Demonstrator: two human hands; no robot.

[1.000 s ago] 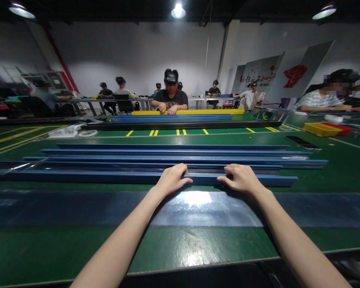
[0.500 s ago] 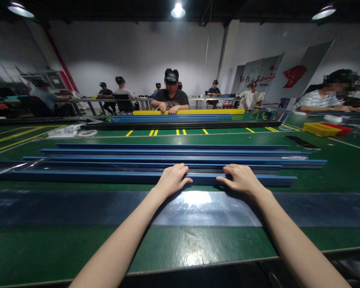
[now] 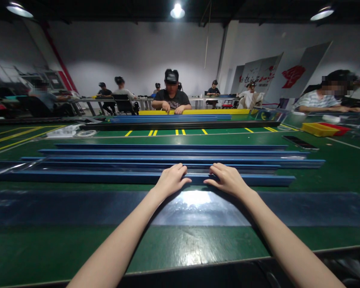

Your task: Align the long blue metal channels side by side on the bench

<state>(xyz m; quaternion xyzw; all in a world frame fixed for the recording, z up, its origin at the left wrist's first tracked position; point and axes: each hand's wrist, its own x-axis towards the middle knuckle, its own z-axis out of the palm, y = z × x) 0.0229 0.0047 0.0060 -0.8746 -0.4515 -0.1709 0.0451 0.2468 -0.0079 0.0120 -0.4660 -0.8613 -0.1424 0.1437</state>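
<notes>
Blue rail, front one: middle of frame, running from the left edge to right of centre, resting on the worktop. How far along?

Mid-step, my read. Done: left hand and right hand are both on it, near each other around frame centre. Not done: neither has let go. No finish mark visible, so can't say how much is left.

Grip?

Narrow, both hands. Fingers over the top edge, thumb on the near side, front wall between. How hard they press, can't tell.

Clear stuff below?

One clear sheet, lower part of frame, flat, just in front of the rail. Arms pass over it, hands aren't on it.

Counts on the rest?

Near group, middle of frame: five blue edges, front one included. Some could be two walls of one rail, so no firm rail count. Upper middle: one black rail, far blue rails behind it, too thin to count. Yellow rail at a co-worker: one or two pieces, can't tell. Right side: one phone, one yellow tray, one red tray.
</notes>
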